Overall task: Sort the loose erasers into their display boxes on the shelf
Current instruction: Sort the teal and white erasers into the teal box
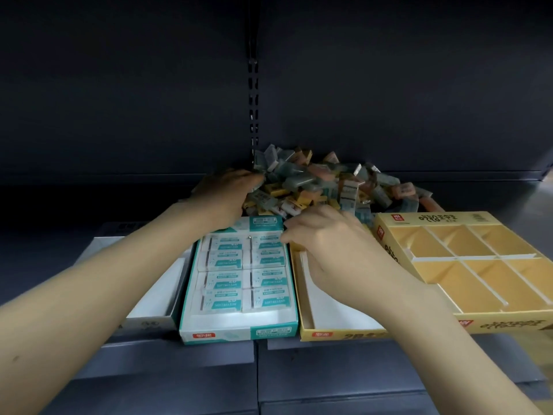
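A heap of loose erasers (314, 184) in teal, grey, yellow and orange wrappers lies at the back of the shelf. In front stands a teal display box (239, 330) filled with rows of teal-and-white erasers. My left hand (227, 196) rests on the heap's left edge, fingers curled into the erasers; what it grips is hidden. My right hand (326, 244) hovers over the back of a yellow display box (338, 333), its fingertips at the teal box's right rim. Whether it holds an eraser I cannot tell.
A white box (149, 322) sits left of the teal one. A larger yellow box with dividers (460, 259) stands at the right, its compartments bare. The dark shelf back panel (389, 100) rises behind the heap. Grey shelf front (269, 378) runs below.
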`<state>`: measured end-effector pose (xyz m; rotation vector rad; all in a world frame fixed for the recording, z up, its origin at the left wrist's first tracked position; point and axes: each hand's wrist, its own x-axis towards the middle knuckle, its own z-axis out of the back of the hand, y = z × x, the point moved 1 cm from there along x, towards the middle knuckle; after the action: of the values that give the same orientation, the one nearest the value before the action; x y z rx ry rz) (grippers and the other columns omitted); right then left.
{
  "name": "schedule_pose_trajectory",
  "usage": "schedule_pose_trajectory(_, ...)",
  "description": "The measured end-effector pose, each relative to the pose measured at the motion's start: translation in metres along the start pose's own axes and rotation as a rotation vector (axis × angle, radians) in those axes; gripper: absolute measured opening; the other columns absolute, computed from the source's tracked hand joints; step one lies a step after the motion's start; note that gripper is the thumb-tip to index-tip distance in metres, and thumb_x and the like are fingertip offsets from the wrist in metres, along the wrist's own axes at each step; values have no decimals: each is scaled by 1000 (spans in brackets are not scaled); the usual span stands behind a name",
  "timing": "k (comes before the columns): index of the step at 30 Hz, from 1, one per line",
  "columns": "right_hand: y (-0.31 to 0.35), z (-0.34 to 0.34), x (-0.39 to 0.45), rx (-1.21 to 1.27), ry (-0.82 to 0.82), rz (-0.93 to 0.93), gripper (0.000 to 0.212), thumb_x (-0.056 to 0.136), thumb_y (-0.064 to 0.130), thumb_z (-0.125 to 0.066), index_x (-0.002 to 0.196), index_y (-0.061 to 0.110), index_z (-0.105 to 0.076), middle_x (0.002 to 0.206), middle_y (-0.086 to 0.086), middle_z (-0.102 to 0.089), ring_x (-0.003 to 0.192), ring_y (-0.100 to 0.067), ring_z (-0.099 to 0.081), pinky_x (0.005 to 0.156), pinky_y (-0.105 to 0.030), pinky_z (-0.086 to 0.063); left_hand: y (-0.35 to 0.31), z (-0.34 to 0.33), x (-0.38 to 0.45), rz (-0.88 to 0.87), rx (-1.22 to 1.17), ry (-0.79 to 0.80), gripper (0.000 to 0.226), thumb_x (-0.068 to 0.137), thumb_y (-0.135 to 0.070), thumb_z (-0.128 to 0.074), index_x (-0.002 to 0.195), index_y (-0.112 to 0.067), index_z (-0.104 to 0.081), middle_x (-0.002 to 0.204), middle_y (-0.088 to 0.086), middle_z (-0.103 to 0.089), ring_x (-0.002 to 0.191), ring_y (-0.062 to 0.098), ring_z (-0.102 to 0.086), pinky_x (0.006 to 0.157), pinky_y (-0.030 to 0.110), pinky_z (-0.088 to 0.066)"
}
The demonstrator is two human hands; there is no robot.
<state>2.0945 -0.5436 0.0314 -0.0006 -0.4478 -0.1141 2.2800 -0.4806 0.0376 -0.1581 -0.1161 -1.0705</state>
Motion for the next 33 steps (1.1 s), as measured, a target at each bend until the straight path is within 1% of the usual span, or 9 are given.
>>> schedule_pose_trajectory(5,-8,1,17,-6,57,27,52,73,6,-29,105,16,-69,106,-5,-67,104,-33,-57,82,-41,-43,6,-8,5,-58,1,18,61,90,2,-42,143,-25,-33,149,-3,-34,132,20,-36,106,34,-34)
schedule_pose_trajectory(8,-14,-4,37,4,26,79,29,77,16,-52,100,17,-70,105,-6,-69,103,-35,-61,87,-48,-49,9,-9,2,-137,2,-24,49,90,-6,-47,136,-24,-45,140,-2,-46,122,20,-47,99,33,-41)
schedule_pose_trajectory(11,-20,-10,59,-27,17,116,37,71,10,-60,107,16,-70,116,-6,-66,112,-35,-58,93,-52,-43,14,-5,-4,-196,27,-143,39,87,-6,-53,123,-21,-58,127,-2,-58,111,23,-56,90,35,-46)
schedule_pose_trajectory(14,-25,-10,81,-81,101,87,55,82,5,-55,133,24,-52,146,0,-41,138,-25,-29,111,-44,-24,23,0,-13,-228,20,-336,40,80,6,-59,114,-15,-66,113,6,-67,96,30,-64,80,36,-50)
schedule_pose_trajectory(17,-32,-17,106,-189,210,74,61,90,12,-51,145,30,-32,156,5,-18,144,-18,-10,115,-37,-9,38,4,-21,-238,91,-477,45,58,15,-72,95,-11,-71,91,10,-71,75,30,-68,71,38,-50)
schedule_pose_trajectory(19,-35,-25,121,-241,249,89,60,91,13,-51,145,31,-31,156,3,-19,144,-19,-12,116,-40,-10,43,7,-29,-228,111,-525,48,50,16,-74,91,-8,-69,84,12,-71,68,31,-67,67,41,-51)
schedule_pose_trajectory(22,-39,-35,141,-326,290,98,55,92,19,-48,144,30,-33,152,0,-27,141,-23,-20,115,-43,-16,46,12,-40,-182,97,-582,54,51,15,-75,101,-4,-66,83,17,-70,68,36,-67,64,43,-53)
schedule_pose_trajectory(27,-35,-48,159,-578,354,69,53,87,30,-45,140,23,-39,143,-3,-39,133,-27,-32,111,-46,-21,51,23,-51,-219,80,-583,53,46,16,-78,93,-5,-68,89,10,-69,75,31,-65,67,38,-53)
schedule_pose_trajectory(33,-38,-57,154,-505,365,-159,65,89,23,-43,148,11,-19,151,-12,-29,138,-33,-26,113,-47,-18,53,35,-64,-197,47,-590,41,56,16,-71,91,-5,-68,90,10,-69,78,32,-65,72,40,-50)
